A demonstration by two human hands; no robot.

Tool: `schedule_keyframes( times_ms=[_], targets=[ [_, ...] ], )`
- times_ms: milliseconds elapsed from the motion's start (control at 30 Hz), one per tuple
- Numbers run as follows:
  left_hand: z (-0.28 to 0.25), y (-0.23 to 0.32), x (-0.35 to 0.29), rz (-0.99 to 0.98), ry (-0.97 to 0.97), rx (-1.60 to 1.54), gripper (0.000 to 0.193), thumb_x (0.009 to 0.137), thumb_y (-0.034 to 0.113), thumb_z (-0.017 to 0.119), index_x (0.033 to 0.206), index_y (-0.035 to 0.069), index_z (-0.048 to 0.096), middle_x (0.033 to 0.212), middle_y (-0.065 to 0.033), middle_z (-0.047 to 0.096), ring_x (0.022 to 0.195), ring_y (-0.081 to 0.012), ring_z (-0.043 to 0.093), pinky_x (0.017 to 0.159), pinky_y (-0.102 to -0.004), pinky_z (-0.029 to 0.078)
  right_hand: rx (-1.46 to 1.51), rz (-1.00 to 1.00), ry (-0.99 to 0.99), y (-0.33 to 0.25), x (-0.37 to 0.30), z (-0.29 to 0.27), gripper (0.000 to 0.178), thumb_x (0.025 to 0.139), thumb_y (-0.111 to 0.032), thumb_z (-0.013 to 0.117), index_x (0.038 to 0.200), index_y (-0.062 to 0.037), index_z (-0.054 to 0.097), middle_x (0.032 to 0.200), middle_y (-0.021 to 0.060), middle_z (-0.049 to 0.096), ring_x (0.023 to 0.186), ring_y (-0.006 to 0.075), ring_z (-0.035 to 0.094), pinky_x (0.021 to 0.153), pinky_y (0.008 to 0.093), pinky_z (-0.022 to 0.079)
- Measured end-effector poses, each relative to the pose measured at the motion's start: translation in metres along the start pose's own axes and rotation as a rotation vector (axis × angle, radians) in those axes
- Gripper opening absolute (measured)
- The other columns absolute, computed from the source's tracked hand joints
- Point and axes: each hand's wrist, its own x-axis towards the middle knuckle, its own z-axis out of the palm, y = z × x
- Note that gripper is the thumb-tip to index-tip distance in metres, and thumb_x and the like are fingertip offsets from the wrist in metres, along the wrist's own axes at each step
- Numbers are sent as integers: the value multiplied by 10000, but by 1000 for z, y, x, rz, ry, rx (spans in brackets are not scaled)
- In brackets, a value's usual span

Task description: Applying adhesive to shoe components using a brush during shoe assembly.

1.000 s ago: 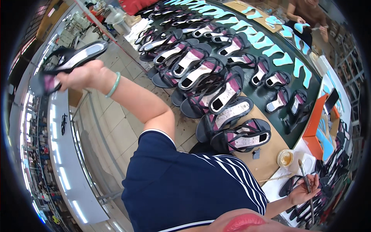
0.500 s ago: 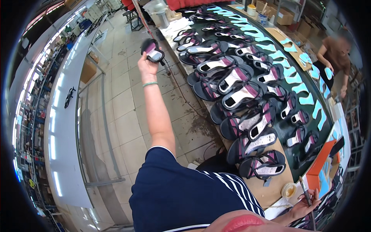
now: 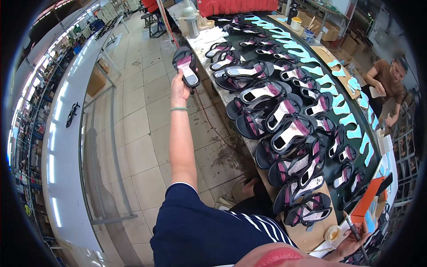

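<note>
My left hand (image 3: 179, 88) grips a black sandal (image 3: 187, 71) with a purple and white footbed. My left arm is stretched out over the tiled floor, just left of the bench. Close to my body at the lower right, my right hand (image 3: 349, 244) is closed around a brush (image 3: 353, 228), its tip pointing up. Beside that hand stands a small round pot (image 3: 332, 233) of yellowish paste. Many similar black strappy sandals (image 3: 291, 133) lie overlapping along the bench between my hands.
Light blue sole-shaped pieces (image 3: 329, 84) line the far side of the dark green bench top (image 3: 336, 155). A co-worker (image 3: 386, 84) sits beyond it at the right, handling a pale piece. On the left runs a long white table (image 3: 66, 147) with one dark sandal (image 3: 72, 114).
The left hand and its sandal have shifted slightly right and down in the picture, and more of the footbed shows. The view has also shifted. My right hand still holds the brush.
</note>
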Motion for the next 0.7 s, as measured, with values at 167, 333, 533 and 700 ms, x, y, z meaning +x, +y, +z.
schedule_keyframes(
  times_ms=[167, 333, 533, 700],
  targets=[
    [12, -16, 79, -131, -92, 19, 416, 1009, 209, 348, 1315, -66, 408, 1254, -208, 545, 1128, -327, 565, 964, -415, 469, 29, -17, -54, 15, 9, -6, 512, 1012, -404, 338, 1174, 33, 552, 829, 114, 584, 530, 113, 524, 459, 190, 429],
    [28, -38, 152, -296, -128, 108, 341, 986, 166, 419, 1219, -74, 483, 1152, -189, 604, 1004, -266, 629, 889, -380, 519, 4, 1, -49, 10, 5, 3, 514, 1009, -410, 346, 1173, 30, 554, 834, 120, 585, 531, 114, 526, 457, 190, 431],
    [32, -77, 197, -408, -128, 216, 370, 977, 147, 438, 1257, -92, 401, 1163, -268, 563, 995, -365, 622, 860, -453, 533, -102, 41, 38, 11, 1, 6, 514, 1009, -418, 341, 1168, 25, 548, 868, 125, 591, 576, 114, 544, 467, 190, 432],
    [24, -103, 201, -572, -103, 145, 386, 980, 156, 430, 1263, -101, 378, 1200, -300, 526, 1029, -418, 592, 901, -505, 510, -133, 38, 31, 1, -1, 13, 506, 1019, -402, 316, 1172, 25, 541, 905, 121, 587, 682, 116, 558, 479, 193, 436]
  ],
)
